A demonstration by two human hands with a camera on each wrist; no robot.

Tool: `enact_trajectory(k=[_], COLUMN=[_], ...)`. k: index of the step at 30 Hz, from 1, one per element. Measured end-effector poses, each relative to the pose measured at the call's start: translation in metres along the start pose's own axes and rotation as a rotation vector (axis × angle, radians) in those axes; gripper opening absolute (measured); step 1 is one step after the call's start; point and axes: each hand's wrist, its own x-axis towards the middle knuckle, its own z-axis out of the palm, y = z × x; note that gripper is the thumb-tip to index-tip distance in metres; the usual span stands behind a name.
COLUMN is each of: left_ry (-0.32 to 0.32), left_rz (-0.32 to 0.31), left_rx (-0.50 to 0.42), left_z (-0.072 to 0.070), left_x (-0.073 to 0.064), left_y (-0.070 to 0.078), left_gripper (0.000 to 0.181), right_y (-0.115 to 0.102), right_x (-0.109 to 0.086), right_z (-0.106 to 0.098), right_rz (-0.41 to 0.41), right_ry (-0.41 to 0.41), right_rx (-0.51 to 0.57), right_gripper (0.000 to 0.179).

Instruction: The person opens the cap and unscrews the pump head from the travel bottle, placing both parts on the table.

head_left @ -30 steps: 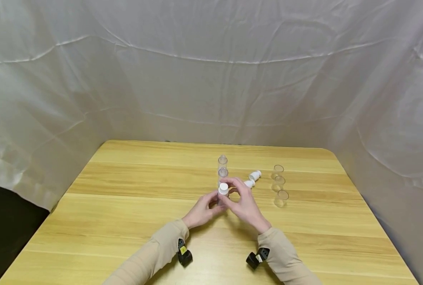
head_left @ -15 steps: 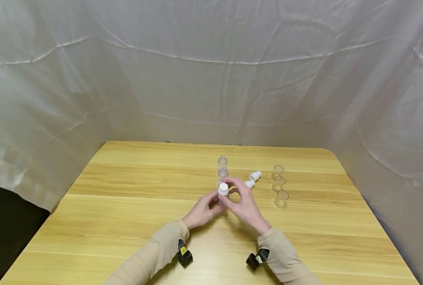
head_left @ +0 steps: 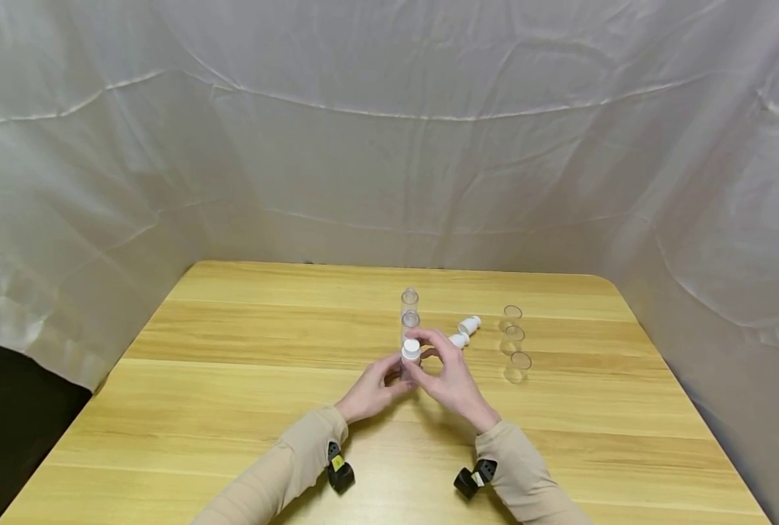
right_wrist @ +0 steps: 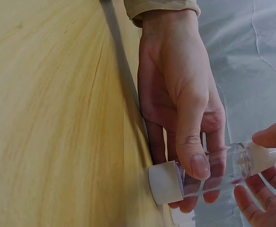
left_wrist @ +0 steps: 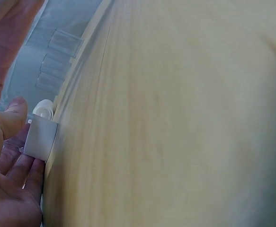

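Note:
A clear bottle (right_wrist: 218,170) with a white base (left_wrist: 40,137) stands upright between the hands. Its upper end carries a white pump top (head_left: 411,349). My left hand (head_left: 373,391) holds the bottle's lower body, with thumb on one side and fingers on the other. My right hand (head_left: 454,380) pinches the white pump top between thumb and fingers. Directly behind stand two more clear bottles, a nearer one (head_left: 411,321) and a farther one (head_left: 410,297). Two white pump tops lie on the table past the right hand, one (head_left: 470,325) behind the other (head_left: 459,340).
Three clear cup-shaped caps stand in a row to the right: a near cap (head_left: 518,366), a middle cap (head_left: 513,338) and a far cap (head_left: 511,316). The wooden table (head_left: 232,408) is enclosed at the back and sides by a pale curtain (head_left: 389,160).

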Motion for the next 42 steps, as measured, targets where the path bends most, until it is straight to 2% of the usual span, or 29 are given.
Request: enact_trajectory(k=[17,42], left_ry=[-0.004,0.004], left_rz=[0.014,0.019], left_rx=[0.016,0.016], left_z=[-0.0001,0.002], left_x=[-0.0005,0.0022], left_y=[-0.0006,-0.0019], left_gripper=[0.043,0.042], right_y=[0.0037,0.0058], right_x=[-0.0011,-0.0017], right_z=[0.0014,-0.0018], right_rz=[-0.005,0.075], right_ry=[0.007,-0.02], right_rx=[-0.002,0.056], right_gripper=[0.039,0.038])
